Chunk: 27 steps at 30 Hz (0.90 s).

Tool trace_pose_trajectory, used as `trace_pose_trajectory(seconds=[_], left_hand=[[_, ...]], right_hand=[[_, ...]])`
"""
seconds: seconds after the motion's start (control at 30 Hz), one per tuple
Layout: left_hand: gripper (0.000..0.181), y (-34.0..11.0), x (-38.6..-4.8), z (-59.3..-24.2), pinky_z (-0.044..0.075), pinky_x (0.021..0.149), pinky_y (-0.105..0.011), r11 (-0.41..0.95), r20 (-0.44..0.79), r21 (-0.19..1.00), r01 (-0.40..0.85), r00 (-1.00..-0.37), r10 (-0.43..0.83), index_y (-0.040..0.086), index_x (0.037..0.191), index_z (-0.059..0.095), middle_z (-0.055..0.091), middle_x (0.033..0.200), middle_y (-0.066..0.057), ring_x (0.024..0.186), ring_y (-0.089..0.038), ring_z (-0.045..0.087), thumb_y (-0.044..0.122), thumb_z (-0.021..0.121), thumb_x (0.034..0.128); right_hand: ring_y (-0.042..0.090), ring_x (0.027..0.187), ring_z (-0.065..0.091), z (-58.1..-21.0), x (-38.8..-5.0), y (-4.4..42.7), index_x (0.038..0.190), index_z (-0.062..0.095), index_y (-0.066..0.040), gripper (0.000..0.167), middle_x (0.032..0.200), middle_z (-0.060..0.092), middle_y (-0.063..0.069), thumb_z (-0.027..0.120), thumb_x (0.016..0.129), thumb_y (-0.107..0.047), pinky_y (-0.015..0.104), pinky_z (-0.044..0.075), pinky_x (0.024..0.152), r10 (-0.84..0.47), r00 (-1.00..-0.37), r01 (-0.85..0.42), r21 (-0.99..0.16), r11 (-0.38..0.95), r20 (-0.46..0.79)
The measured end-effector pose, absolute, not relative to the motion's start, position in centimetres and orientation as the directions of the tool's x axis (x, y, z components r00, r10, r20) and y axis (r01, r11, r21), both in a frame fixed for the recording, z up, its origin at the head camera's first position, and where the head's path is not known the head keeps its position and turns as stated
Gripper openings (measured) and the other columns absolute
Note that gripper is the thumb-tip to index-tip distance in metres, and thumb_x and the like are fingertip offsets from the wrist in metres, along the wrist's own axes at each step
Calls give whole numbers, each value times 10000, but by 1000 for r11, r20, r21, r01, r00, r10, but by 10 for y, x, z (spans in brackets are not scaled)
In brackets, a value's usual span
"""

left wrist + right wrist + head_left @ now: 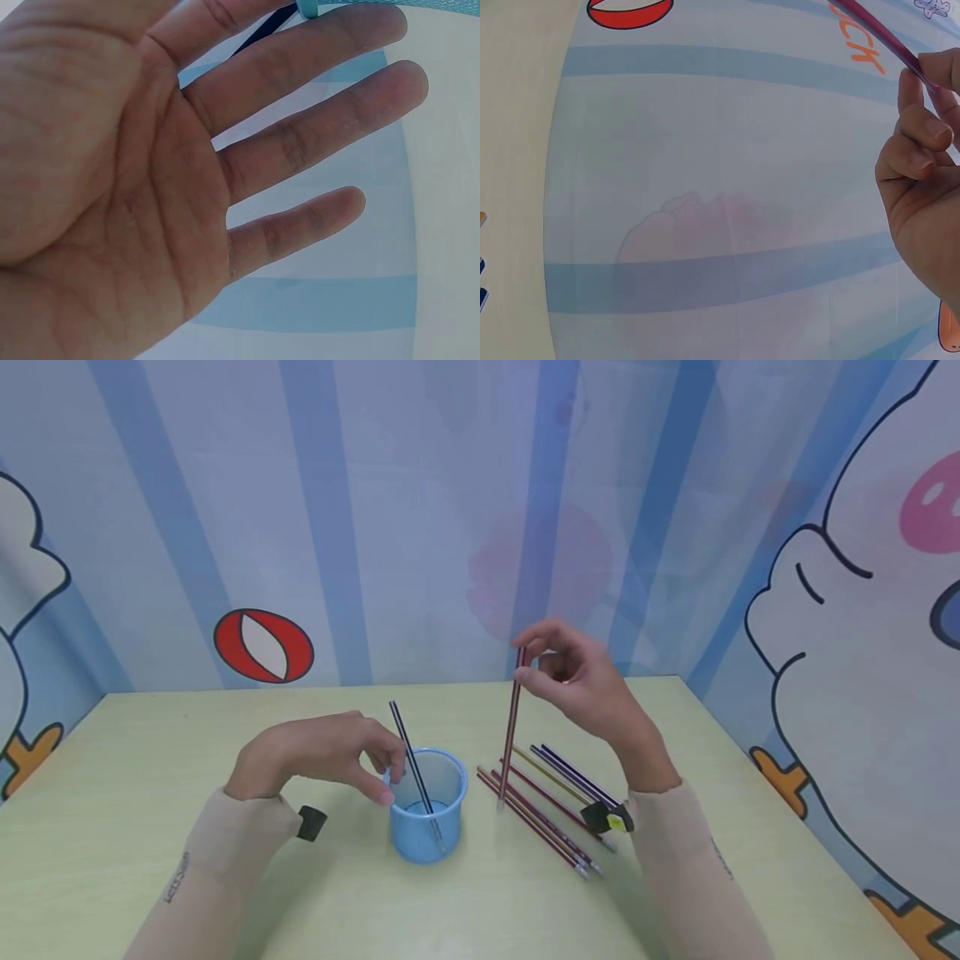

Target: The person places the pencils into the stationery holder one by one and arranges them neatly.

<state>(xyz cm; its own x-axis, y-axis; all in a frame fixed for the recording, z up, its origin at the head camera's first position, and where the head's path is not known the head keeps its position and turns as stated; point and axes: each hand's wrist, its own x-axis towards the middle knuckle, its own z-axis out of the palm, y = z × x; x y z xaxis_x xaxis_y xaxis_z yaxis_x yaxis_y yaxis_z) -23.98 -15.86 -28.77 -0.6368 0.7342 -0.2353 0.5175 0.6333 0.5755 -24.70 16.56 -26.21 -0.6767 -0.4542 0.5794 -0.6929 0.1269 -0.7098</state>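
A light blue cup (425, 839) stands upright on the table, and a dark blue striped pencil (408, 747) leans inside it. My left hand (322, 750) pinches the cup's rim on its left side, thumb outside and fingers over the edge. In the left wrist view the other fingers (322, 135) are stretched out. My right hand (573, 677) holds a dark red pencil (512, 727) near its top between thumb and fingers. That pencil hangs almost upright to the right of the cup, pale end down. In the right wrist view the same pencil (885, 34) shows at the fingertips.
Several pencils lie slanted on the table right of the cup: dark red ones (551, 832), a yellow one (551, 774) and dark blue ones (573, 768). The pale table (150, 760) meets a blue striped backdrop (420, 527) at its far edge.
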Motion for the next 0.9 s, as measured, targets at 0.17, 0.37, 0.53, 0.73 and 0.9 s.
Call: trace_pose_trajectory(seconds=[0.17, 0.37, 0.53, 0.73, 0.9], left_hand=[[166, -158, -240, -288, 537, 879, -394, 647, -247, 575, 500, -648, 720, 190, 952, 684, 695, 1093, 6, 1062, -195, 636, 246, 809, 859], [168, -158, -241, -289, 538, 876, -400, 654, -252, 572, 495, -653, 714, 184, 957, 687, 696, 1093, 11, 1061, -195, 635, 243, 810, 858], [180, -158, -241, -289, 542, 875, -404, 661, -256, 569, 488, -659, 707, 166, 960, 690, 697, 1089, 9, 1061, -201, 636, 240, 814, 853], [167, -158, -241, -289, 534, 882, -420, 678, -261, 553, 485, -672, 693, 211, 940, 685, 688, 1077, 54, 1068, -195, 632, 258, 817, 850], [163, -158, -241, -289, 534, 886, -426, 680, -261, 553, 482, -675, 690, 217, 934, 679, 689, 1089, 48, 1067, -196, 634, 247, 817, 850]], right_hand=[[174, 541, 403, -260, -247, 165, 1151, 627, -147, 248, 909, 588, 83, 650, 941, -16, 288, 336, 502, -395, -637, -723, -690, 10, 662], [153, 573, 528, -258, -245, 163, 1141, 640, -120, 286, 913, 620, 78, 631, 917, 58, 247, 448, 576, -300, -608, -747, -658, -97, 735], [145, 589, 584, -259, -246, 157, 1134, 636, -85, 228, 908, 612, 61, 688, 919, -29, 229, 481, 602, -241, -579, -759, -623, -188, 779], [134, 515, 509, -265, -248, 148, 1139, 601, -9, 285, 915, 623, 56, 730, 927, -149, 223, 421, 526, -259, -559, -774, -607, -180, 788], [143, 508, 408, -272, -249, 140, 1153, 636, -186, 286, 928, 610, 64, 670, 930, -10, 259, 344, 486, -325, -600, -747, -657, -98, 731]])
